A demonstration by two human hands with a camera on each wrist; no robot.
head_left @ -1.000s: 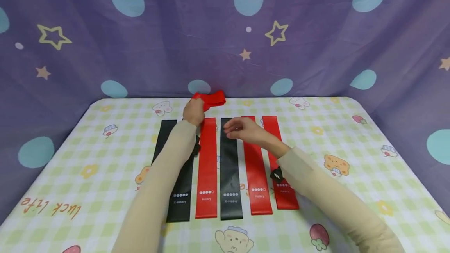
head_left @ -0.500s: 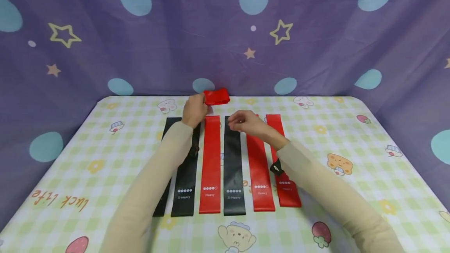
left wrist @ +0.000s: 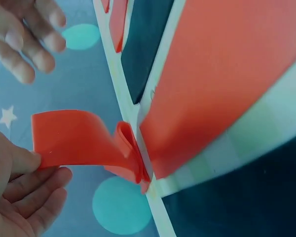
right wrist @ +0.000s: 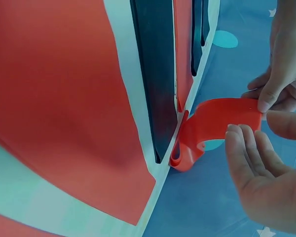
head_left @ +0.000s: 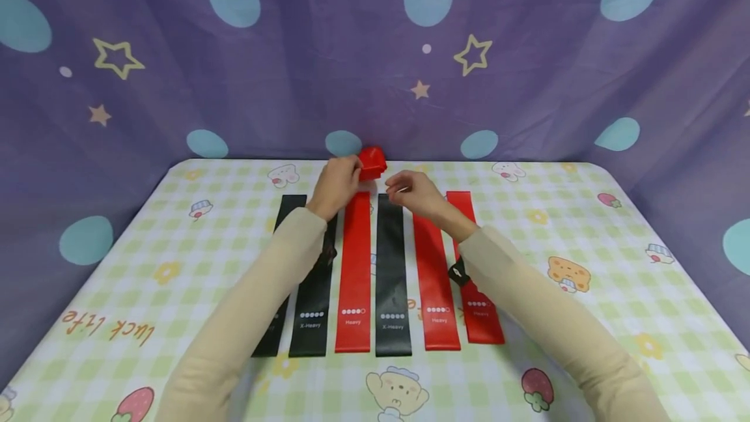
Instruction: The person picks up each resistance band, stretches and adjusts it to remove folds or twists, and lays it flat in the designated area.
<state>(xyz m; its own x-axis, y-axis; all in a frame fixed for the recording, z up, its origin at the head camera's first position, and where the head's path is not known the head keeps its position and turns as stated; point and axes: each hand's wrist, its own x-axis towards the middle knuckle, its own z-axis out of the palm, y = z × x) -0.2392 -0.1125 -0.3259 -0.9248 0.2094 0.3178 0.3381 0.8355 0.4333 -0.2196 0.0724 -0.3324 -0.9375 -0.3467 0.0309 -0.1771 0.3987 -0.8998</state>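
At the far edge of the table, my left hand (head_left: 336, 182) pinches one end of a loose red resistance band (head_left: 372, 163) between thumb and fingers. In the left wrist view, that end is lifted while the rest of the band (left wrist: 79, 136) hangs in folds by the table edge. Close to its right, my right hand (head_left: 418, 195) has loosely bent fingers and holds nothing. The left wrist view shows a gap between the right hand (left wrist: 27, 37) and the band. Below both hands lie flat bands, among them a red one (head_left: 354, 272) and a black one (head_left: 392, 272).
Further flat bands lie in the row: two black ones at the left, one (head_left: 313, 305) marked X-Heavy, and two red ones (head_left: 436, 279) at the right, marked Heavy. A green checked cloth (head_left: 527, 357) covers the table. Behind it hangs a purple curtain (head_left: 328, 70).
My left hand has drawn slightly right with the red band, whose visible part now looks shorter and more bunched. My right hand has moved a little toward the far edge. The head view has shifted slightly.
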